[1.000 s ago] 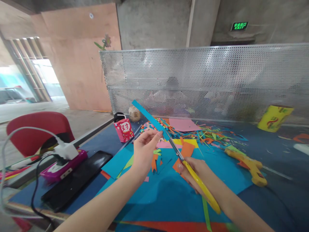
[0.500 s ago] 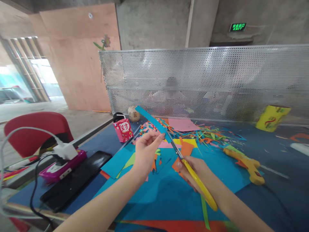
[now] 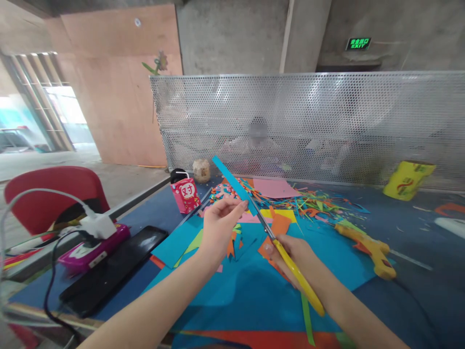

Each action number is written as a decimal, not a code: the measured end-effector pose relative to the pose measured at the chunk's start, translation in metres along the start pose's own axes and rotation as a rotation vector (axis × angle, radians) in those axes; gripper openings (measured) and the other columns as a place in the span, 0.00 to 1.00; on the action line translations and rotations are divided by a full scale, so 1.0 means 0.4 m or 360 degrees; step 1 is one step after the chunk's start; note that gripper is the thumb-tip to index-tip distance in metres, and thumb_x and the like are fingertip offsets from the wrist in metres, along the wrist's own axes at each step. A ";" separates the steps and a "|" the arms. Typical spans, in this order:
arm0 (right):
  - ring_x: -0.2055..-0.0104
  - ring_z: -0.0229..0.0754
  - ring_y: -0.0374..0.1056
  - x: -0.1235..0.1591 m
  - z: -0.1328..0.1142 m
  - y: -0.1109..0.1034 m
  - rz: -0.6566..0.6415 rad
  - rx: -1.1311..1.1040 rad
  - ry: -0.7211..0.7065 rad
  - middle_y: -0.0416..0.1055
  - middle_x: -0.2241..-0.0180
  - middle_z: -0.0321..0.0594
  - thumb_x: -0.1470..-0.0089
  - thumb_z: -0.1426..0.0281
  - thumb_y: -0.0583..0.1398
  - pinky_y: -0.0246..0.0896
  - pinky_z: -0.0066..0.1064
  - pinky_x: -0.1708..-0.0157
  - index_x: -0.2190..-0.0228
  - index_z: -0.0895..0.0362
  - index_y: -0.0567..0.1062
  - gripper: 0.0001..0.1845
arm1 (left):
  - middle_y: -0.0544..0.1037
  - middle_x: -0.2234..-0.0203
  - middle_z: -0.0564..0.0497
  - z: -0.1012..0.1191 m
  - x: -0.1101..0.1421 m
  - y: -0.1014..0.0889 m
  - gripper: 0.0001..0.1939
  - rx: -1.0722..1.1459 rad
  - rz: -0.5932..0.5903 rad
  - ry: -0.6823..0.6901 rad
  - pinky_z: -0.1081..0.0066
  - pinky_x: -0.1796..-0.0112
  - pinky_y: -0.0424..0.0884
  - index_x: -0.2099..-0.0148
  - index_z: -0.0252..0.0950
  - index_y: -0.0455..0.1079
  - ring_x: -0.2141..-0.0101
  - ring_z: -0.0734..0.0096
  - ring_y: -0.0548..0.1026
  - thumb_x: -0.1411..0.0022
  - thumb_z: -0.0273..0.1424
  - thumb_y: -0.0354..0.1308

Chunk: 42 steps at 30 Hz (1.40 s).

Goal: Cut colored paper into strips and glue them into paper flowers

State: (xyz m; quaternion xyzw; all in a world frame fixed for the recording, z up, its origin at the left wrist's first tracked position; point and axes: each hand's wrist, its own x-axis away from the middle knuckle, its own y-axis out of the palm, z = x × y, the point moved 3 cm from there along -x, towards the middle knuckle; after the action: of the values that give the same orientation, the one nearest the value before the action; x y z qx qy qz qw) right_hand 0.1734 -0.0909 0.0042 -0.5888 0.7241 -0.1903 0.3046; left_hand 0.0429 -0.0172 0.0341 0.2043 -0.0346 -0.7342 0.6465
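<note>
Beside the scissors (image 3: 288,262), your left hand (image 3: 221,224) pinches the blue strip (image 3: 230,178) between closed fingers; your right hand (image 3: 303,255) curls around the handle end. Steady the strip, fingertips clear.

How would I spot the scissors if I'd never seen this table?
Find the big blue sheet before the perforated metal screen. Above it, the right hand holds the yellow-handled scissors near a blue strip. Unlike the yellow glue gun lying to the right, they have metal blades.

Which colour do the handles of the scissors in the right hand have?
The scissor handles are yellow, seen best in the head view.
</note>
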 end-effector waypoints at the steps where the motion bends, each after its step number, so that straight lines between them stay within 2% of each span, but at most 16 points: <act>1: 0.86 0.32 0.50 0.000 -0.001 -0.001 0.0008 0.0007 -0.0007 0.52 0.89 0.31 0.54 0.54 0.51 0.40 0.24 0.86 0.85 0.54 0.54 0.20 | 0.68 0.86 0.58 0.001 0.001 0.000 0.10 -0.0002 -0.0004 0.0001 0.79 0.83 0.54 0.77 0.33 0.69 0.85 0.85 0.60 0.60 0.33 0.65; 12: 0.84 0.30 0.46 0.000 0.001 -0.003 0.0071 -0.0004 -0.0025 0.50 0.87 0.30 0.55 0.57 0.52 0.42 0.24 0.85 0.85 0.55 0.55 0.18 | 0.67 0.87 0.57 0.004 -0.001 -0.002 0.11 -0.0013 -0.0042 -0.0025 0.79 0.84 0.52 0.77 0.33 0.69 0.85 0.84 0.59 0.60 0.33 0.65; 22: 0.88 0.31 0.50 0.009 0.003 0.004 -0.0054 -0.0042 0.0045 0.53 0.90 0.30 0.52 0.55 0.49 0.44 0.23 0.89 0.81 0.55 0.58 0.18 | 0.69 0.85 0.55 0.015 -0.001 -0.004 0.10 -0.0093 -0.0013 0.0027 0.80 0.85 0.54 0.78 0.33 0.70 0.84 0.83 0.62 0.61 0.34 0.65; 31: 0.90 0.32 0.50 0.010 0.004 0.003 -0.0042 -0.0058 0.0041 0.53 0.91 0.29 0.52 0.58 0.51 0.45 0.24 0.90 0.82 0.55 0.60 0.16 | 0.72 0.83 0.54 0.012 -0.002 -0.007 0.09 -0.0097 -0.0025 0.0003 0.80 0.84 0.55 0.78 0.34 0.70 0.84 0.82 0.63 0.61 0.33 0.65; 42: 0.91 0.31 0.49 0.013 0.003 0.004 -0.0014 -0.0054 0.0117 0.52 0.91 0.29 0.52 0.56 0.50 0.42 0.24 0.91 0.82 0.55 0.59 0.16 | 0.70 0.84 0.56 0.008 -0.004 -0.009 0.09 -0.0053 -0.0055 -0.0077 0.79 0.83 0.55 0.79 0.34 0.69 0.84 0.83 0.63 0.60 0.33 0.65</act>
State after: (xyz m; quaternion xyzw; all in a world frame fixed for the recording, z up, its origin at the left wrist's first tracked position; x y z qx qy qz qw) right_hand 0.1724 -0.0955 0.0012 -0.5897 0.7353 -0.2007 0.2670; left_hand 0.0386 -0.0157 0.0363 0.1763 -0.0345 -0.7504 0.6361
